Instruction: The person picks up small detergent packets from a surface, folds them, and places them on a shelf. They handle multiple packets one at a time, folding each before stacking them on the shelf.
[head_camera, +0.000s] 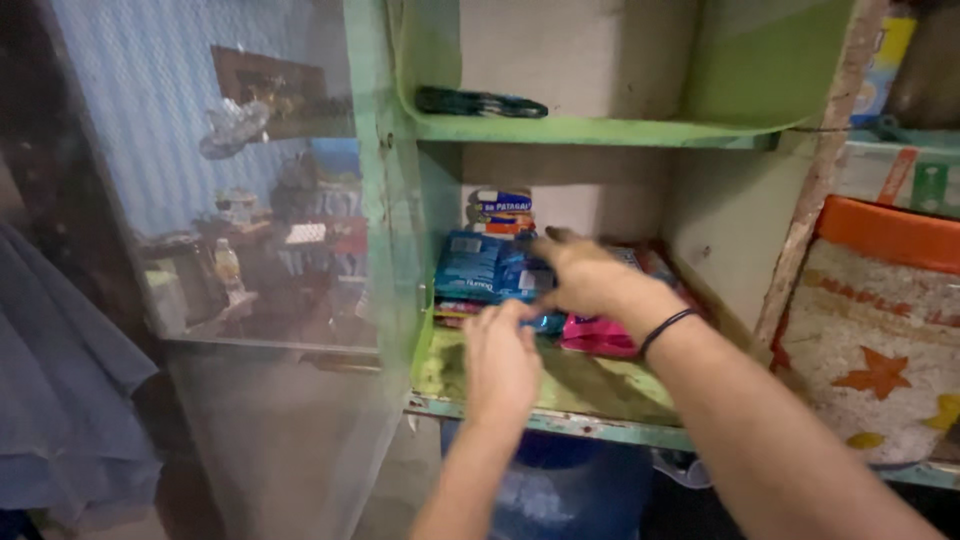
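Both my hands reach into a green cabinet's lower shelf (560, 395). My right hand (585, 275), a black band on its wrist, grips a blue packet (480, 268) on top of a stack of packets. My left hand (500, 352) sits lower, fingers touching the front of the stack near a blue packet edge (548, 322). A pink packet (598, 335) lies under my right wrist. Behind stands a small stack of blue and orange packs (502, 212).
A dark object (480, 102) lies on the upper green shelf (590, 130). The cabinet's glass door (250, 220) stands open at left. A blue water jug (565, 490) sits below. An orange and white patterned bag (880, 340) leans at right.
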